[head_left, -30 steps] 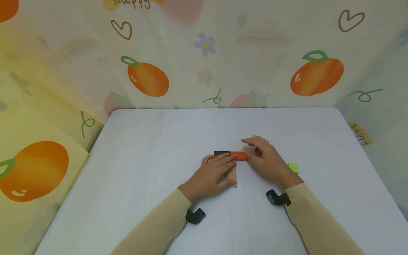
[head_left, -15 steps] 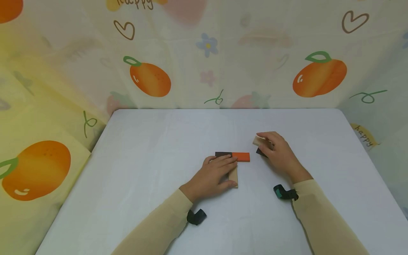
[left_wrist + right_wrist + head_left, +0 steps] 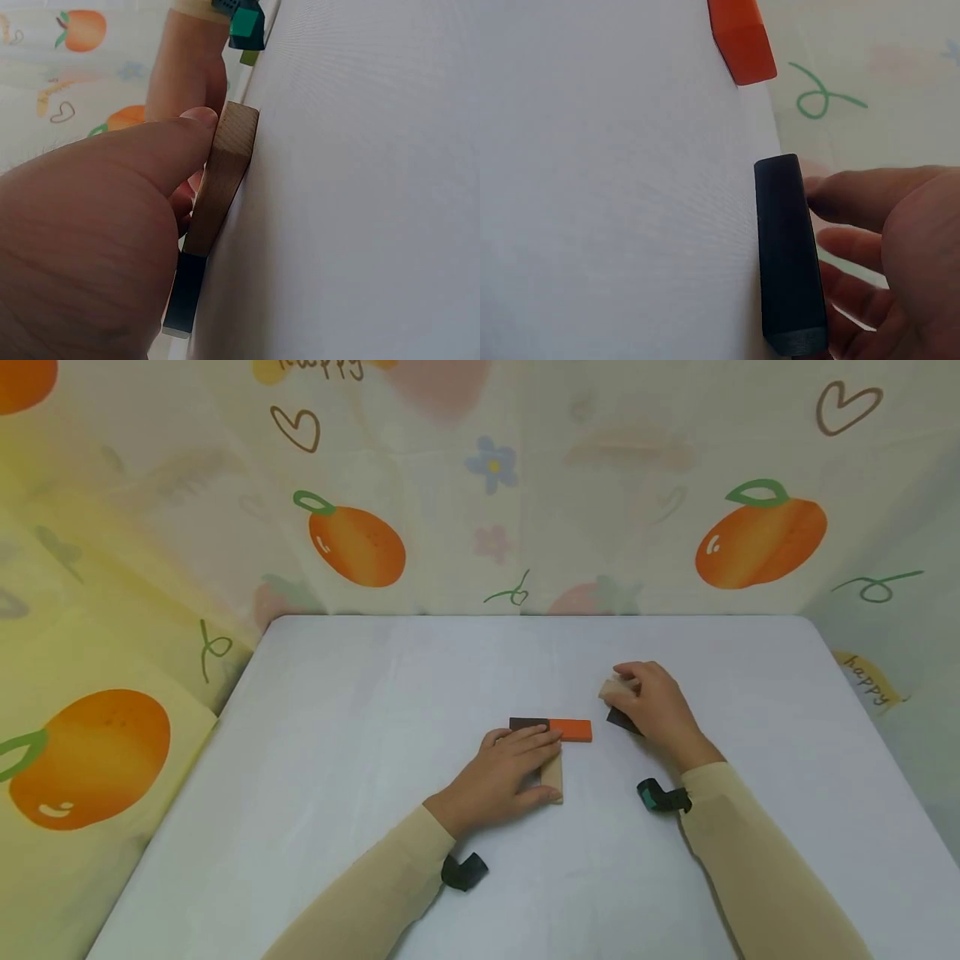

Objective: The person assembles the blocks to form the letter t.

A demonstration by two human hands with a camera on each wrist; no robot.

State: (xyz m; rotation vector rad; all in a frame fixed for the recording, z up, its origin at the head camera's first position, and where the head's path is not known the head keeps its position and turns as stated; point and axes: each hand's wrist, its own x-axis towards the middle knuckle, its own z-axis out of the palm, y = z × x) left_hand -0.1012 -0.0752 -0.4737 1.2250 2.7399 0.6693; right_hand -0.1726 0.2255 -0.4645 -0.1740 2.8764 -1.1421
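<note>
Two flat blocks, a dark one (image 3: 527, 723) and an orange one (image 3: 571, 731), lie end to end in the head view. A plain wooden block (image 3: 552, 772) runs from them toward the person, forming a T. My left hand (image 3: 498, 777) rests over the join with its fingers extended. In the left wrist view, its thumb touches the wooden block (image 3: 221, 176). Farther right, my right hand (image 3: 660, 710) pinches another pale wooden block (image 3: 609, 687), partly hidden by the fingers. A black block (image 3: 623, 721) lies just in front of that one, also seen beside the right hand in the right wrist view.
A small green block (image 3: 249, 57) shows beyond the right wrist in the left wrist view; the right arm hides it in the head view. Everything lies on a white table (image 3: 360, 693), with a fruit-printed cloth (image 3: 600, 460) behind.
My right hand has left the orange block's end, moved right and away from the person, and taken hold of the pale wooden block. The left hand stays in place.
</note>
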